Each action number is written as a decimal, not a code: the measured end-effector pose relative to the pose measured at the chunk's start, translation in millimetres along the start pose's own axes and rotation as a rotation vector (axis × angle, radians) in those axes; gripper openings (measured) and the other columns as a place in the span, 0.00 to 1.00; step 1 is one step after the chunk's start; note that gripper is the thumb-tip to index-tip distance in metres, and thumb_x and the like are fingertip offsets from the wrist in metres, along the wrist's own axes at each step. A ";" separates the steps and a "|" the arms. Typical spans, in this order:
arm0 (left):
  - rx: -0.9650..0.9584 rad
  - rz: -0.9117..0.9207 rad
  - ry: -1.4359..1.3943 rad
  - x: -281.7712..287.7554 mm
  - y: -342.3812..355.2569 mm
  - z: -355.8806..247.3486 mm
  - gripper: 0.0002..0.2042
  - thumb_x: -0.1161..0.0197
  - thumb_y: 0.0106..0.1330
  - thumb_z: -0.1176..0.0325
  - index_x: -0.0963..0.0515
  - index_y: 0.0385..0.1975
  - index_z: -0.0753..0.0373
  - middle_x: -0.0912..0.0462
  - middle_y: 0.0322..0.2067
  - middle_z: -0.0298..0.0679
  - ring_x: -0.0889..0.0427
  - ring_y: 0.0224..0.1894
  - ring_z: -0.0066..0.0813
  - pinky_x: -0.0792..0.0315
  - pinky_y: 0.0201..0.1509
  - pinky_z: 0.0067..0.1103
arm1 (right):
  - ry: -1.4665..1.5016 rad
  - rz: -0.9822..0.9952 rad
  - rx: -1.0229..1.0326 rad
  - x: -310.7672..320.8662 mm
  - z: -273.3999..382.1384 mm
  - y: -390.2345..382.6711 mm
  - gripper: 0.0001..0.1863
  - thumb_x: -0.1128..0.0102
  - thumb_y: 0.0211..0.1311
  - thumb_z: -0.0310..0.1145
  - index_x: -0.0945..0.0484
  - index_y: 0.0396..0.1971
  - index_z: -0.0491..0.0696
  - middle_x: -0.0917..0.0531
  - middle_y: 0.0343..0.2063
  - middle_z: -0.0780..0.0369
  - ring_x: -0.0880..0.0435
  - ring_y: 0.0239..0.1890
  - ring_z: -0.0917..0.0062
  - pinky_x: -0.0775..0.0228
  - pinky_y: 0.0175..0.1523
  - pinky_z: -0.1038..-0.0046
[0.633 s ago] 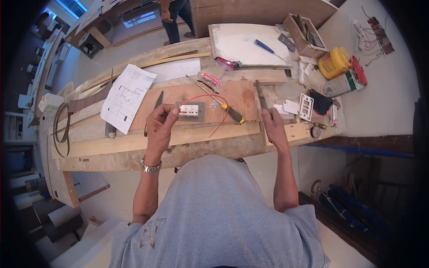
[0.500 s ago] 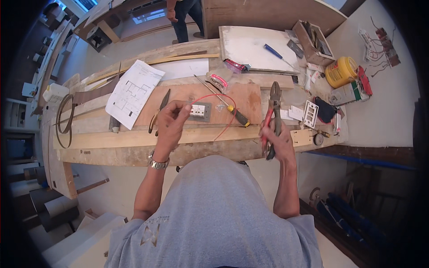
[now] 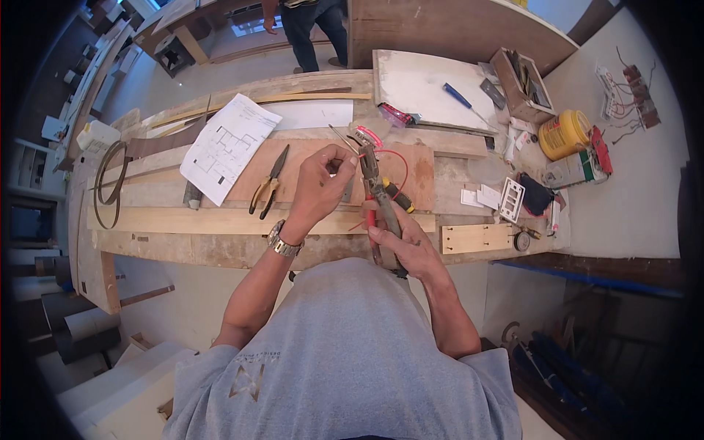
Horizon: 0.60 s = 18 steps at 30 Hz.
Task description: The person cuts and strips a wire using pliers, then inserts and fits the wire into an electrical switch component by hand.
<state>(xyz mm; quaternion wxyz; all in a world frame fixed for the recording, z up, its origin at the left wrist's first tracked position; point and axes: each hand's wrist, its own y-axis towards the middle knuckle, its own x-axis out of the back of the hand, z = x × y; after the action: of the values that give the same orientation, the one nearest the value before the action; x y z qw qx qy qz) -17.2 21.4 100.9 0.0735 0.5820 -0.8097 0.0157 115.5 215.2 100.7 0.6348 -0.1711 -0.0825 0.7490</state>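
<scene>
My left hand [image 3: 319,187], a steel watch on its wrist, pinches one end of a thin red wire [image 3: 405,165], which loops out to the right. Lineman-type pliers [image 3: 369,172] with red and dark handles are gripped in my right hand [image 3: 405,246]. Their jaws point away from me, right beside my left fingertips at the wire end; whether they bite on it I cannot tell. Behind my hands lies a grey socket module [image 3: 347,193], mostly hidden. A yellow-and-black screwdriver [image 3: 400,198] sits partly covered by the right hand. Long-nose pliers [image 3: 268,185] rest left of my left hand.
A paper plan [image 3: 227,150] lies at the left of the workbench [image 3: 183,248]. At the right are a white frame plate [image 3: 512,199], a yellow tub [image 3: 563,136] and a wooden tool box [image 3: 522,88]. Wires hang from the wall boxes [image 3: 639,95]. Another person [image 3: 315,33] stands beyond the bench.
My right hand has brought the pliers leftward to the wire end. My left hand has shifted right with the wire, uncovering the long-nose pliers and covering most of the socket module.
</scene>
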 end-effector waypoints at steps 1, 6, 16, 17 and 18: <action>-0.001 -0.011 -0.002 -0.2 -0.4 -2.6 0.11 0.34 0.78 0.65 0.17 0.39 0.68 0.21 0.29 0.25 0.29 0.30 0.10 0.35 0.34 0.16 | -0.007 0.009 -0.001 -3.0 3.1 1.8 0.31 0.31 0.73 0.40 0.28 0.71 0.44 0.19 0.47 0.65 0.18 0.49 0.79 0.25 0.50 0.75; -0.030 0.018 0.015 3.1 -0.3 -11.9 0.09 0.34 0.77 0.66 0.17 0.40 0.68 0.18 0.30 0.28 0.25 0.33 0.12 0.31 0.37 0.18 | 0.051 0.017 0.086 -11.4 8.7 9.3 0.28 0.33 0.76 0.45 0.27 0.66 0.45 0.19 0.53 0.61 0.16 0.56 0.75 0.22 0.52 0.70; -0.017 0.029 0.145 8.8 -5.8 -12.4 0.07 0.33 0.76 0.68 0.17 0.40 0.67 0.18 0.31 0.29 0.27 0.34 0.12 0.32 0.37 0.18 | -0.139 -0.041 0.145 -8.8 -0.8 10.5 0.24 0.36 0.78 0.48 0.27 0.59 0.46 0.16 0.46 0.61 0.16 0.44 0.78 0.23 0.47 0.72; -0.034 0.025 0.161 9.0 -6.4 -8.8 0.07 0.34 0.76 0.68 0.17 0.40 0.66 0.18 0.31 0.29 0.27 0.34 0.12 0.33 0.36 0.18 | -0.207 -0.034 0.118 -10.0 2.0 10.6 0.30 0.37 0.79 0.45 0.36 0.70 0.45 0.19 0.48 0.60 0.18 0.43 0.79 0.23 0.49 0.73; -0.051 0.022 0.178 9.3 -7.1 -6.6 0.07 0.34 0.76 0.68 0.17 0.40 0.66 0.18 0.32 0.29 0.27 0.33 0.12 0.33 0.36 0.18 | -0.274 -0.028 0.091 -11.4 3.4 10.8 0.39 0.39 0.81 0.41 0.45 0.82 0.44 0.21 0.50 0.60 0.20 0.43 0.81 0.23 0.50 0.75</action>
<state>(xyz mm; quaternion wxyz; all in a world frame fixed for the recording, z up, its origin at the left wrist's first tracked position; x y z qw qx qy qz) -12.7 11.1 108.3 0.1597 0.5673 -0.8064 0.0477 105.9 202.4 102.0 0.6351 -0.0372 -0.1364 0.7594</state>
